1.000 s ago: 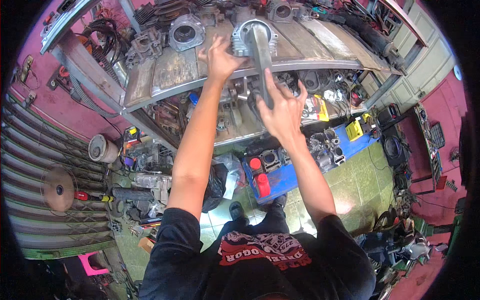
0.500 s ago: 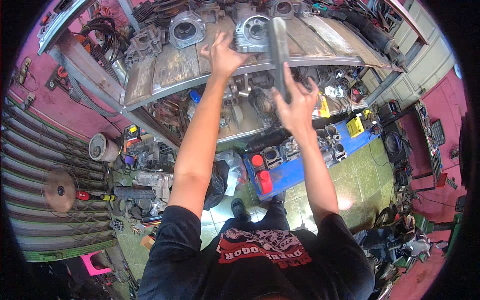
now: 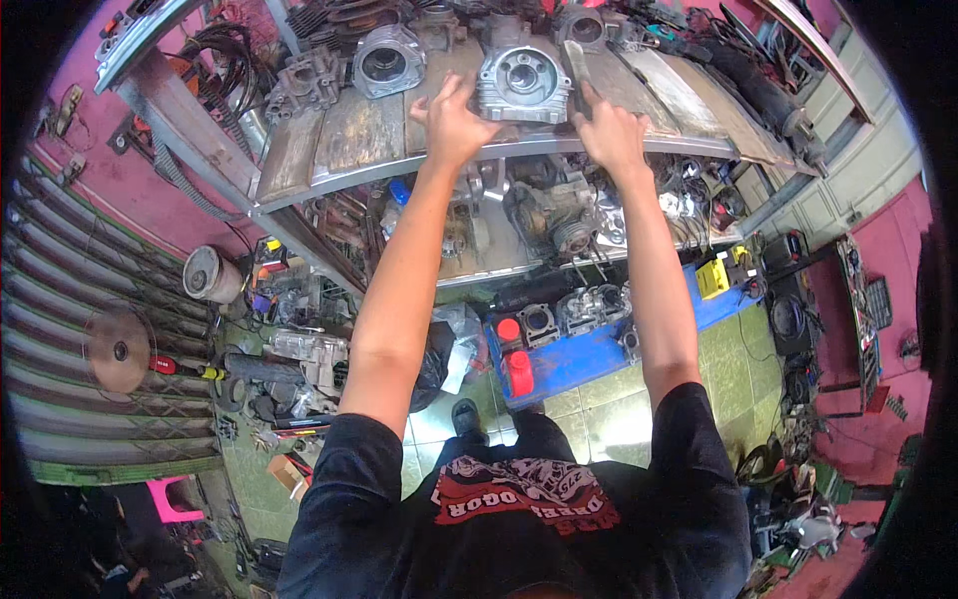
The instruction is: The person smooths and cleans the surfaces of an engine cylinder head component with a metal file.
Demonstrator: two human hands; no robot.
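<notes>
A silver engine cylinder head (image 3: 524,88) stands near the front edge of the wooden plank shelf (image 3: 364,135), its round chamber facing me. My left hand (image 3: 456,122) is just left of it, fingers apart and thumb stretched toward its lower corner. Nothing shows in that hand. To the head's right, my right hand (image 3: 613,134) grips the near end of a flat grey bar (image 3: 578,66), with the index finger extended along it. The bar lies low against the planks and points away from me. Part of its near end is hidden by my fingers.
Another round-bored metal casting (image 3: 389,62) sits left of the head, with several engine parts behind. Greasy engine parts (image 3: 559,215) fill the lower shelf. Below, a blue bench (image 3: 559,364) carries red bottles (image 3: 517,371) and cylinder parts. A fan (image 3: 120,349) stands far left.
My right hand has lowered the grey bar from in front of the cylinder head to the planks at its right. The head now shows whole. My left hand has shifted slightly right and down.
</notes>
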